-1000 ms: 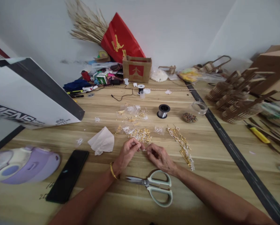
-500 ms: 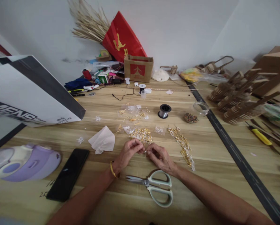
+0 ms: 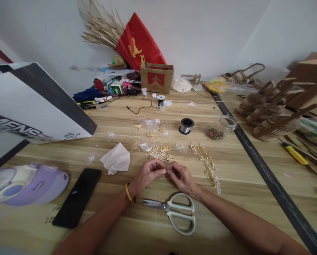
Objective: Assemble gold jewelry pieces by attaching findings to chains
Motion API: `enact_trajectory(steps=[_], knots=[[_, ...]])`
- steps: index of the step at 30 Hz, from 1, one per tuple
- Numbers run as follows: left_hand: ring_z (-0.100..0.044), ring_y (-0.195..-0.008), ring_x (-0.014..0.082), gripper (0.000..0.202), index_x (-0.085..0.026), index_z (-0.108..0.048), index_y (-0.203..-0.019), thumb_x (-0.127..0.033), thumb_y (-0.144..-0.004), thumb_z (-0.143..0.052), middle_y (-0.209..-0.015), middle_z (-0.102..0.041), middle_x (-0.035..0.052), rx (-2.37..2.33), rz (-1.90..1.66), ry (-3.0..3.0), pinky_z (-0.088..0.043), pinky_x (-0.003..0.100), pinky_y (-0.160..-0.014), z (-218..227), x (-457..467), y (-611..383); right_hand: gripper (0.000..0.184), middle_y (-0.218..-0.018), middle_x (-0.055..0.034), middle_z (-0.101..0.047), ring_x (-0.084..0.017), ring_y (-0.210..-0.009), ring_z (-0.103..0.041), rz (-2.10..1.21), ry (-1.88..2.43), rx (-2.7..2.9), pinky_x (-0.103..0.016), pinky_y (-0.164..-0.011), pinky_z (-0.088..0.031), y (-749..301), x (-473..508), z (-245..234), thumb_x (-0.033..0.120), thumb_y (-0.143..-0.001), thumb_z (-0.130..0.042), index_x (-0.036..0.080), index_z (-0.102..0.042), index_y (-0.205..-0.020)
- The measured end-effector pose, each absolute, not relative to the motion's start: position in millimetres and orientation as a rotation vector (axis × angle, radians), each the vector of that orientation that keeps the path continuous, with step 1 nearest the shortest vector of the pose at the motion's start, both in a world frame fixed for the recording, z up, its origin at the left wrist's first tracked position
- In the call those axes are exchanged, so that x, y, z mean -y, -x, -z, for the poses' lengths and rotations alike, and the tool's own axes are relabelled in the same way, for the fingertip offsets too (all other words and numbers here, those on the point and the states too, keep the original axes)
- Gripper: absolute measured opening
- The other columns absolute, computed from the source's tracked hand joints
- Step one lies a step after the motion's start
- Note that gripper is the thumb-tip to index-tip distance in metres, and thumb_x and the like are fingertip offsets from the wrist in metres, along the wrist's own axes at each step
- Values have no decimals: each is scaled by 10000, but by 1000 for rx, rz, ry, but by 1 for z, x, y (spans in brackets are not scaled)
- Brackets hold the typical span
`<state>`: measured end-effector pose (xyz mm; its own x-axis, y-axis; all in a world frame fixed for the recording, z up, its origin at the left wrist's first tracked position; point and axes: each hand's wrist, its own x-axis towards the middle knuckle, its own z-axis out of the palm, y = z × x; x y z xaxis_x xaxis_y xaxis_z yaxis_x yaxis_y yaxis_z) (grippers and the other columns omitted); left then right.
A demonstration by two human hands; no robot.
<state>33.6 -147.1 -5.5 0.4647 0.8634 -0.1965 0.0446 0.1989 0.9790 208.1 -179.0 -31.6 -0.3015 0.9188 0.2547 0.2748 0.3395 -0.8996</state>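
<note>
Small metal piece (image 3: 166,171), hardly more than a glint, sits pinched where the two sets of fingertips meet, just above the table (image 3: 240,166) and near its front edge. The left hand (image 3: 148,174) closes thumb and forefinger on it from one side and the right hand (image 3: 181,177) closes on it from the other, so both grips are shut on the same tiny thing. It is too small and too covered to say what shape it is or whether it is one part or two.

A gold bangle (image 3: 128,193) rides the left wrist. Just beyond the knuckles lies a heap of gold findings (image 3: 159,153), and to the right of it a string of gold links (image 3: 207,168) trails toward the right forearm. Green-handled scissors (image 3: 174,211) lie shut just below the hands, untouched. Further left are a crumpled tissue (image 3: 116,159) and a black phone (image 3: 77,202); further back, a spool of wire (image 3: 185,125).

To my eye this is the fiddly middle of joining or closing one fitting by fingertip. Whatever comes after calls for steady, close pressure and very little travel, since a slip would drop the piece among its look-alikes.
</note>
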Motion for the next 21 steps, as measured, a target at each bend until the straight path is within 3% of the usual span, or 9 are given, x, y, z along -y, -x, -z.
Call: enact_trajectory(steps=[21], knots=[[-533,-644,124,88,-137,-592,-685,-207,-692,-644,-667,-596,15,-995,-746,-1494,-422,231,-610,9,150,-36,123,-646,14,-496,-98,-543,-429,-939,1069,1822,-210,-495,-340,-210,180,30,257,-876,-463,178,-503,-789]])
